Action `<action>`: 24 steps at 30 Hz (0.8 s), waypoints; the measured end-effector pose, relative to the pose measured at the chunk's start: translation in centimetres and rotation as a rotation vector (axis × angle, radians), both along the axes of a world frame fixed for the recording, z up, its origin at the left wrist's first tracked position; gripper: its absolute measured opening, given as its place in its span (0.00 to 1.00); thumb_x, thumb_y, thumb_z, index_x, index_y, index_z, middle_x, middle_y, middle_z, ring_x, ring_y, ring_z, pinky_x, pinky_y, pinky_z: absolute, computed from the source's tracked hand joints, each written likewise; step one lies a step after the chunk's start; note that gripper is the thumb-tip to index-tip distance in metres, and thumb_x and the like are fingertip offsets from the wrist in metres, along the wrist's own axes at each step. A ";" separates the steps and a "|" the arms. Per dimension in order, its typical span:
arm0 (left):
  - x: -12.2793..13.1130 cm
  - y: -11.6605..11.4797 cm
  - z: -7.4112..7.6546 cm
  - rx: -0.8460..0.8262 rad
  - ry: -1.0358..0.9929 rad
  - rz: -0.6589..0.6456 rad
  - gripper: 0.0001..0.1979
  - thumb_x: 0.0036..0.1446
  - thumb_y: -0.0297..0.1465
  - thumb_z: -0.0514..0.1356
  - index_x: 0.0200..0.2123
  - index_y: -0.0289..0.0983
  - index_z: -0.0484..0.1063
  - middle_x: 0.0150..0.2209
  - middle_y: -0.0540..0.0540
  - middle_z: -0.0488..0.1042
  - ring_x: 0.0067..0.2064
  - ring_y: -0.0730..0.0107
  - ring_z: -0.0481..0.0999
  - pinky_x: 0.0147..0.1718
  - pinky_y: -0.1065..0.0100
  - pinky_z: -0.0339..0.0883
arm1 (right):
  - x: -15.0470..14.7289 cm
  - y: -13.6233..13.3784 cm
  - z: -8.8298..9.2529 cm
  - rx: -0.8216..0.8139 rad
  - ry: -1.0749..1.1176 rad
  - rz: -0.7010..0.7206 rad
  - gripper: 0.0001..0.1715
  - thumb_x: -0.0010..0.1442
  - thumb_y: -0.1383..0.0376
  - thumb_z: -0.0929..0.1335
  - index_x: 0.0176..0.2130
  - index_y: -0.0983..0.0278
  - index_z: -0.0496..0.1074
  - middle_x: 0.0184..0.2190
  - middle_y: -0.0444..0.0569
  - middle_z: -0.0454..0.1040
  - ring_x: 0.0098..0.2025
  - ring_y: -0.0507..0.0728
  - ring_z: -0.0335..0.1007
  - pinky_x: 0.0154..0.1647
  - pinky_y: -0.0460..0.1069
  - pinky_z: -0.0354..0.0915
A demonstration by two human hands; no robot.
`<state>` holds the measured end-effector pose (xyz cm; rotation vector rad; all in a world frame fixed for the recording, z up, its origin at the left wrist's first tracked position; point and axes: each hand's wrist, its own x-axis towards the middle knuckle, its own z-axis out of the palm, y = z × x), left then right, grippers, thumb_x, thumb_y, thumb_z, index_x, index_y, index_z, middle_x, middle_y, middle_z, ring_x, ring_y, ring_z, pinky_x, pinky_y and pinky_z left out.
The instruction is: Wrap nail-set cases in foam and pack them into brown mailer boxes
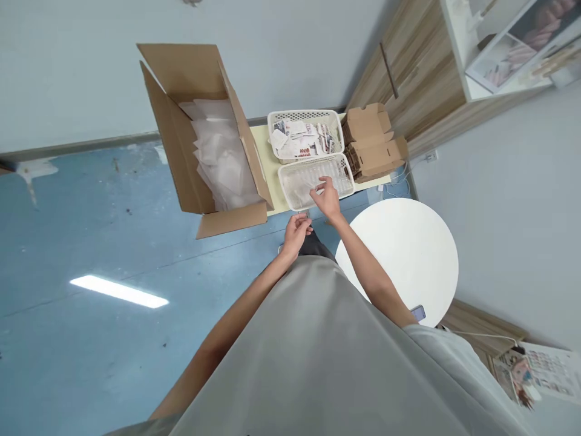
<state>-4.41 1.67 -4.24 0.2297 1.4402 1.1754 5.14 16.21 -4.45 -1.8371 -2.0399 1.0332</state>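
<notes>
My right hand (pixel 327 198) is over the near edge of a white plastic basket (pixel 285 195) that holds clear plastic pieces (pixel 313 175). Its thumb and fingers come together in a pinch, and anything between them is too small or clear to make out. Lower and to the left, my left hand (pixel 296 235) is closed just outside the basket's near rim, fingertips pressed together. Whatever it may hold is hidden. Directly behind stands a second white basket (pixel 276 115) filled with small printed packets (pixel 299 138).
Left of the baskets, a large open cardboard box (pixel 166 145) holds translucent white bags (pixel 222 157). Folded brown cartons (pixel 374 145) lie to the right on the pale yellow table (pixel 274 181). A round white table (pixel 413 248) with a phone (pixel 418 313) stands by my right arm.
</notes>
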 end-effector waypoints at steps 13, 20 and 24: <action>3.6 -1.7 2.2 0.394 -0.388 -0.346 0.41 0.47 0.34 0.81 0.65 0.43 0.76 0.67 0.37 0.79 0.65 0.51 0.80 0.64 0.53 0.76 | 12.4 -13.8 9.0 -0.260 0.767 -0.563 0.22 0.51 0.54 0.75 0.45 0.57 0.73 0.35 0.40 0.82 0.23 0.48 0.70 0.24 0.43 0.57; 2.8 -2.6 2.7 0.398 -0.332 -0.405 0.50 0.47 0.36 0.81 0.72 0.44 0.69 0.64 0.36 0.80 0.63 0.50 0.82 0.65 0.48 0.76 | 13.1 -16.8 9.9 -0.296 0.766 -0.588 0.22 0.51 0.52 0.75 0.45 0.57 0.74 0.35 0.39 0.81 0.24 0.48 0.70 0.25 0.43 0.58; 2.4 -3.2 3.0 0.413 -0.329 -0.404 0.52 0.46 0.36 0.81 0.73 0.45 0.68 0.59 0.39 0.82 0.62 0.51 0.83 0.65 0.47 0.76 | 12.5 -16.9 10.1 -0.320 0.794 -0.568 0.21 0.51 0.53 0.75 0.44 0.57 0.75 0.34 0.40 0.81 0.24 0.48 0.70 0.24 0.43 0.57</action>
